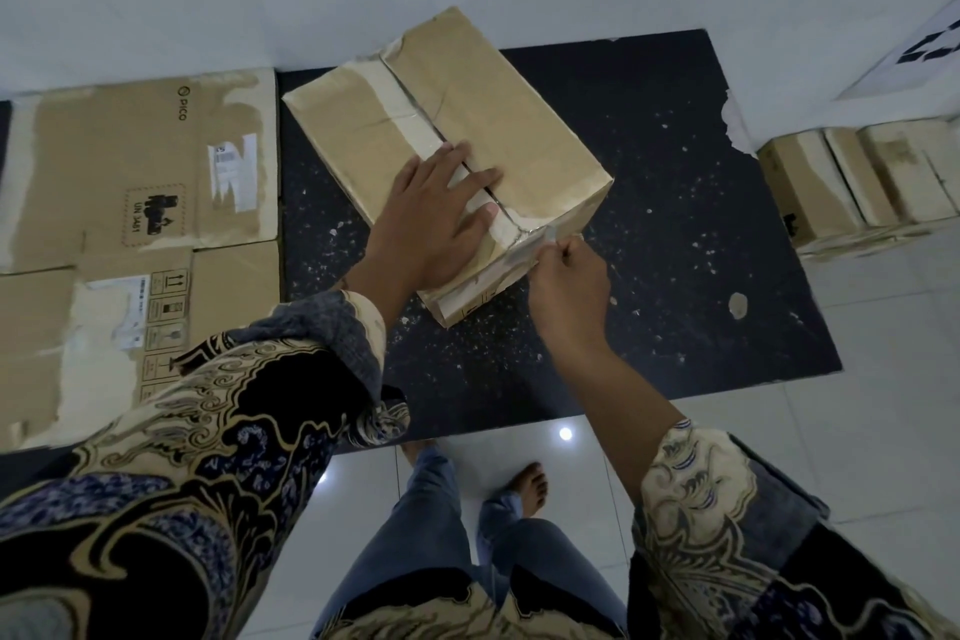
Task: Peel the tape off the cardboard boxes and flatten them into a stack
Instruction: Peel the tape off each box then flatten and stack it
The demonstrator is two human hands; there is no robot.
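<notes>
A closed brown cardboard box (498,120) stands on a black speckled table (675,234), its top seam running from far left to near right under clear tape (400,94). My left hand (434,218) rests flat on the top over the seam, fingers straight. My right hand (569,278) is at the box's near corner and pinches the loose end of the tape there. The tape's end itself is tiny and hard to make out.
Flattened cardboard boxes (140,203) lie on the table's left part. Several more closed boxes (857,182) stand on the floor at the right. A white wall runs behind the table; white floor tiles (857,431) lie in front. Paper scraps dot the tabletop.
</notes>
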